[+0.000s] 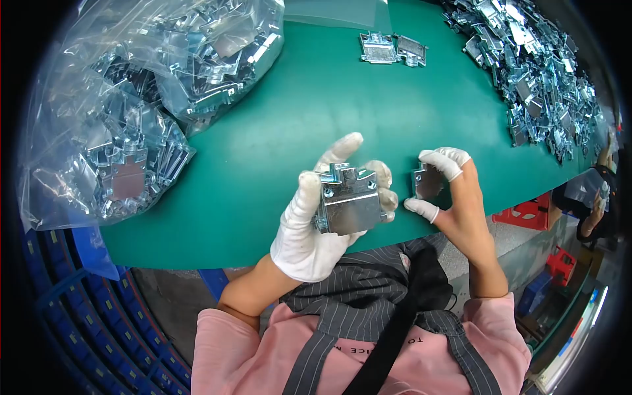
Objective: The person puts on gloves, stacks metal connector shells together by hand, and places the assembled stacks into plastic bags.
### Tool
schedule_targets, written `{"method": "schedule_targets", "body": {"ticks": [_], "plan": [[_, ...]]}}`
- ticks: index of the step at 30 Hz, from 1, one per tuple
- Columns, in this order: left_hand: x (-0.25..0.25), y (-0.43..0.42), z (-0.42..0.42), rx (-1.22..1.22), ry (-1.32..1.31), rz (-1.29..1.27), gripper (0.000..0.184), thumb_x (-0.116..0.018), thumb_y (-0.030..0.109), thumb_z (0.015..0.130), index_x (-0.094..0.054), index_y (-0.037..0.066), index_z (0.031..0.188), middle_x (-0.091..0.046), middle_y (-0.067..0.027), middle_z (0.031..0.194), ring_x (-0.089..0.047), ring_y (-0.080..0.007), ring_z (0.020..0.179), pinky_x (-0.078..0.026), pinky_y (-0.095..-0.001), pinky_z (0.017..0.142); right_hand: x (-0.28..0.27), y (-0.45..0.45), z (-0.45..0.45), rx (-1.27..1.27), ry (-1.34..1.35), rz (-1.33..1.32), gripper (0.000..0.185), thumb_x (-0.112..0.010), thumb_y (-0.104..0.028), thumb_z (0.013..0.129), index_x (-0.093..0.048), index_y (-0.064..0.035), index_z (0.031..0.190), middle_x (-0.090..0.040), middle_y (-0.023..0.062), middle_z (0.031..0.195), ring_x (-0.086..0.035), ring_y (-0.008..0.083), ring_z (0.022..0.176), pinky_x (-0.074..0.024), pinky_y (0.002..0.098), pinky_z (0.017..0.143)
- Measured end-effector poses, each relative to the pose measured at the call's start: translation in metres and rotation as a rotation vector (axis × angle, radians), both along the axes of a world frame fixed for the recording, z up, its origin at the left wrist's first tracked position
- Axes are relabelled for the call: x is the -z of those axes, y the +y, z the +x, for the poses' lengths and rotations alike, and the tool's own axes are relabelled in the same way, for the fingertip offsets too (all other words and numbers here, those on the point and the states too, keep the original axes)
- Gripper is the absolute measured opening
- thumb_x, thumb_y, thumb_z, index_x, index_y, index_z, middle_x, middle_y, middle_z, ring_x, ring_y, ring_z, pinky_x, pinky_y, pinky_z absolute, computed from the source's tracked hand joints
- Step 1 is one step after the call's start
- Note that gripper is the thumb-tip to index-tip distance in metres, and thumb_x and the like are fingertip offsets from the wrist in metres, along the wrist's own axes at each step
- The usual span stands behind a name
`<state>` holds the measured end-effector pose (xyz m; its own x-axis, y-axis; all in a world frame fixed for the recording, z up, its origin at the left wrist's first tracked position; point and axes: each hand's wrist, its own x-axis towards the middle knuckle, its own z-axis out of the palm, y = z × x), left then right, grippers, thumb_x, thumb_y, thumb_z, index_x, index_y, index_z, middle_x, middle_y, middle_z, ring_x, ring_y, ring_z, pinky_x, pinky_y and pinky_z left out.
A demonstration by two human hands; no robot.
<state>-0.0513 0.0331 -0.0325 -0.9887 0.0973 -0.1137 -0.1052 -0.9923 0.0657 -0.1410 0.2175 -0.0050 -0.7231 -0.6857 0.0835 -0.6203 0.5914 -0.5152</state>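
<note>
My left hand (309,227), in a white glove, holds a silvery metal housing (352,204) with small holes and raised prongs along its upper edge. The thumb presses one side while the other fingers support it from behind. To the right, my right hand (457,191) grips another metal housing (429,182) between thumb and fingers, which wear white fingertip covers. This second piece is partly hidden by the fingers. The two pieces are apart, both in front of the green table (276,145).
Two more metal housings (378,48) lie at the table's far side. A large heap of metal housings (536,79) covers the far right. Clear plastic bags (217,59) full of them sit at left. Red crates (526,212) and another person (596,191) are beyond the right edge.
</note>
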Motion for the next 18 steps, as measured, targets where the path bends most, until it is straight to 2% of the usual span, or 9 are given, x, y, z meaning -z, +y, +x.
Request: {"method": "schedule_targets", "body": {"ticks": [1, 4, 5, 8, 9, 12, 13, 16, 18], "plan": [[-0.001, -0.001, 0.0, 0.02, -0.007, -0.014, 0.061, -0.058, 0.048, 0.077, -0.041, 0.014, 0.125, -0.05, -0.014, 0.11, -0.054, -0.0276, 0.097, -0.046, -0.0413, 0.082, -0.003, -0.002, -0.001, 0.024, -0.15, -0.102, 0.064, -0.073, -0.027, 0.067, -0.047, -0.0017, 0.12, -0.05, 0.0121, 0.109, -0.05, 0.0257, 0.097, -0.0405, 0.0352, 0.081], [-0.001, -0.004, 0.001, 0.051, -0.037, -0.048, 0.058, -0.06, 0.047, 0.076, -0.045, 0.015, 0.121, -0.05, -0.0144, 0.11, -0.054, -0.0278, 0.099, -0.046, -0.0414, 0.082, 0.0, -0.005, 0.007, 0.209, -0.905, -0.796, 0.066, -0.065, -0.036, 0.076, -0.041, 0.0009, 0.125, -0.049, 0.0114, 0.118, -0.051, 0.0226, 0.101, -0.0421, 0.0338, 0.081], [0.0, -0.004, 0.002, 0.044, -0.052, -0.055, 0.058, -0.06, 0.047, 0.076, -0.045, 0.014, 0.121, -0.05, -0.014, 0.11, -0.053, -0.0277, 0.099, -0.046, -0.0415, 0.082, -0.001, -0.008, 0.005, 0.2, -1.111, -0.925, 0.066, -0.056, -0.036, 0.082, -0.034, 0.004, 0.129, -0.044, 0.0123, 0.125, -0.05, 0.0216, 0.105, -0.0423, 0.0343, 0.084], [-0.002, -0.003, 0.003, -0.013, -0.093, -0.019, 0.057, -0.06, 0.048, 0.076, -0.046, 0.014, 0.12, -0.05, -0.0126, 0.111, -0.053, -0.0278, 0.1, -0.046, -0.0414, 0.082, 0.004, -0.007, -0.004, 0.019, -1.471, -0.997, 0.062, -0.055, -0.028, 0.083, -0.031, 0.0044, 0.13, -0.046, 0.0142, 0.123, -0.05, 0.0227, 0.106, -0.0424, 0.0353, 0.085], [-0.002, -0.003, 0.003, -0.035, -0.106, 0.008, 0.056, -0.06, 0.048, 0.076, -0.047, 0.015, 0.119, -0.05, -0.0121, 0.111, -0.052, -0.028, 0.101, -0.046, -0.0413, 0.082, 0.0, -0.011, -0.003, 0.057, -1.574, -1.041, 0.066, -0.06, -0.016, 0.078, -0.028, 0.0032, 0.132, -0.044, 0.0153, 0.125, -0.05, 0.0236, 0.107, -0.0432, 0.0351, 0.085], [-0.007, 0.0, 0.001, -0.154, -0.154, 0.086, 0.059, -0.061, 0.048, 0.075, -0.044, 0.012, 0.119, -0.047, -0.0134, 0.117, -0.052, -0.027, 0.1, -0.045, -0.0423, 0.081, 0.004, -0.012, 0.002, -0.057, -1.399, -0.994, 0.076, -0.065, -0.001, 0.07, -0.024, 0.0013, 0.133, -0.041, 0.0157, 0.127, -0.05, 0.0238, 0.107, -0.0438, 0.0332, 0.084], [-0.006, -0.001, -0.001, -0.131, -0.098, 0.102, 0.055, -0.059, 0.049, 0.076, -0.047, 0.016, 0.118, -0.05, -0.0118, 0.112, -0.053, -0.0275, 0.1, -0.047, -0.0396, 0.082, 0.002, -0.014, 0.005, 0.001, -1.42, -0.971, 0.085, -0.067, 0.009, 0.064, -0.021, -0.001, 0.134, -0.04, 0.0156, 0.128, -0.048, 0.0238, 0.11, -0.0436, 0.0329, 0.087], [-0.002, -0.004, 0.003, -0.058, -0.058, 0.099, 0.057, -0.059, 0.049, 0.076, -0.045, 0.017, 0.12, -0.05, -0.0123, 0.112, -0.055, -0.0263, 0.096, -0.047, -0.0388, 0.081, -0.006, -0.025, 0.014, 0.073, -1.381, -0.983, 0.081, -0.067, 0.007, 0.067, -0.022, -0.0024, 0.134, -0.039, 0.0155, 0.128, -0.046, 0.0241, 0.114, -0.0416, 0.0346, 0.092], [-0.005, -0.004, 0.004, -0.065, -0.085, 0.085, 0.06, -0.059, 0.049, 0.076, -0.041, 0.017, 0.124, -0.052, -0.0129, 0.111, -0.056, -0.0257, 0.095, -0.048, -0.0383, 0.08, -0.002, -0.026, 0.013, 0.008, -1.312, -0.978, 0.077, -0.069, 0.002, 0.068, -0.026, -0.0022, 0.131, -0.038, 0.0152, 0.13, -0.043, 0.024, 0.117, -0.0396, 0.0356, 0.095]]}}
